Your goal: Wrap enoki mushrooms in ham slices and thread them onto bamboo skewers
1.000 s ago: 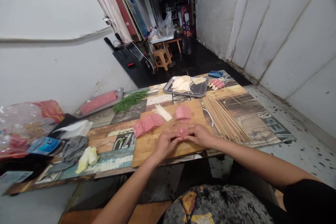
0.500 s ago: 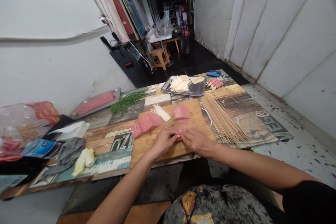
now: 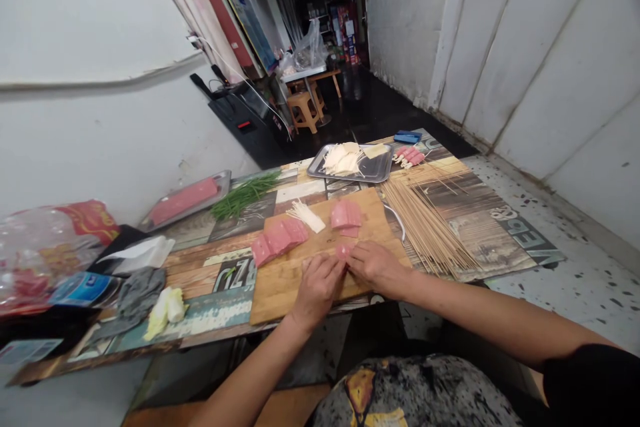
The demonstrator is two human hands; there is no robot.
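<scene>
My left hand (image 3: 318,283) and my right hand (image 3: 376,268) meet near the front of a wooden cutting board (image 3: 280,280). Their fingers curl together around a small pink meat slice (image 3: 343,251) that shows just beyond the fingertips. Further back on the board lie a row of pink meat slices (image 3: 279,239), a second small stack of slices (image 3: 347,215) and a bundle of white enoki mushrooms (image 3: 307,215).
A spread of bamboo skewers (image 3: 425,223) lies right of the board. Behind are a metal tray (image 3: 379,172) with enoki, finished rolls (image 3: 410,157), green chives (image 3: 243,192) and a tray with a meat block (image 3: 184,198). Bags, a grey cloth (image 3: 137,290) and cabbage (image 3: 165,310) crowd the left end.
Both hands have stayed on the same spot of the board, working the pink slice; the fingers have closed further over it. The camera view shifted slightly.
</scene>
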